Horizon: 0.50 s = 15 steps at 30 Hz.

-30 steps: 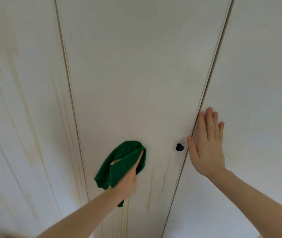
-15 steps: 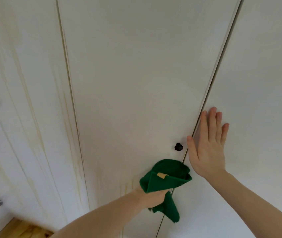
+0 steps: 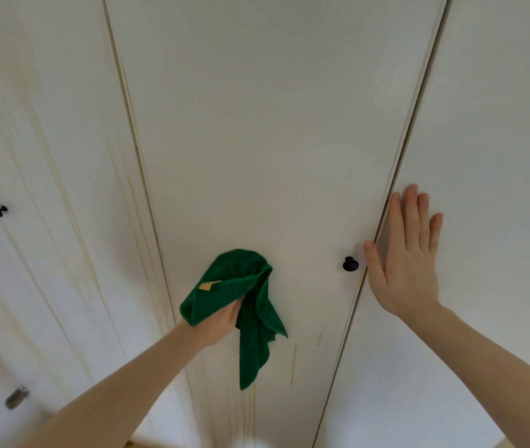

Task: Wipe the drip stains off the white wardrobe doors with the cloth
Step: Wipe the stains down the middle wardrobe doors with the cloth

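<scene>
My left hand [image 3: 221,321] grips the green cloth [image 3: 244,305] against the middle door [image 3: 257,140]; right hand [image 3: 406,263] flat, fingers straight, on the adjacent door [image 3: 499,140].

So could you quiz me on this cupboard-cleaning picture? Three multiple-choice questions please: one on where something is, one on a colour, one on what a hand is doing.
1. Where is the nearest black knob?
A. just left of the flat hand
B. above the cloth hand
C. on the right-most door

2. What colour is the cloth?
A. white
B. green
C. yellow

3. How is the right hand placed?
A. clenched round the knob
B. flat on a door, fingers straight
C. holding the cloth

Answers:
1 A: the black knob sits just left of the right hand.
2 B: the cloth gripped by the left hand is green.
3 B: its palm lies on the white door.
</scene>
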### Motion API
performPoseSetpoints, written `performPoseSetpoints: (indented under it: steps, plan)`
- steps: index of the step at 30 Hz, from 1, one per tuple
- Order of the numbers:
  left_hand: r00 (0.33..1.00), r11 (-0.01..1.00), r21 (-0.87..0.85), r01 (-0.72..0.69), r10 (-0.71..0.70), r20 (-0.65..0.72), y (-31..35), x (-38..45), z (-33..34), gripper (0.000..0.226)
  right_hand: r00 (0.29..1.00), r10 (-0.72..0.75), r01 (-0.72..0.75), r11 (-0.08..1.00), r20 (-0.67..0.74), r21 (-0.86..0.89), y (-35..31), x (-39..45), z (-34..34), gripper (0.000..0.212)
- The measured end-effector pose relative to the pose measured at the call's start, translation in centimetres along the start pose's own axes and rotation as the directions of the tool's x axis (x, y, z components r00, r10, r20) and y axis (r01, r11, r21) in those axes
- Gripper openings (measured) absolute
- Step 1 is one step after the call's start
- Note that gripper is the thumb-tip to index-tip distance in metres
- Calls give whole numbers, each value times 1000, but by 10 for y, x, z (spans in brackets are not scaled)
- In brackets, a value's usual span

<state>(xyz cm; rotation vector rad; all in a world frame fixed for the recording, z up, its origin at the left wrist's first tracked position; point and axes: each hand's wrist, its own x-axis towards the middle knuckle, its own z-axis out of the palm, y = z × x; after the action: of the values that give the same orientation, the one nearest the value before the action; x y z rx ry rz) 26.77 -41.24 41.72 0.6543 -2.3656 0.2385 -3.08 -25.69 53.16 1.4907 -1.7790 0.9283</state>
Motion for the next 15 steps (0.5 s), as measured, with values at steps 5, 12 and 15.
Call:
performPoseSetpoints:
  steps: [5,12,15]
  plan:
    - [978,980,11,199,-198,-69,-45,-17,-27,54,1000,7,-7,1000,-11,-11,-5,-1,0,76]
    - [931,931,-41,362,-364,-35,-49,-19,-44,67,999,33,-33,999,-5,-30,-12,-1,-2,77]
    - [966,965,-66,255,-258,-32,-24,-15,-45,72,999,42,-42,999,-15,-22,-15,-1,-2,76]
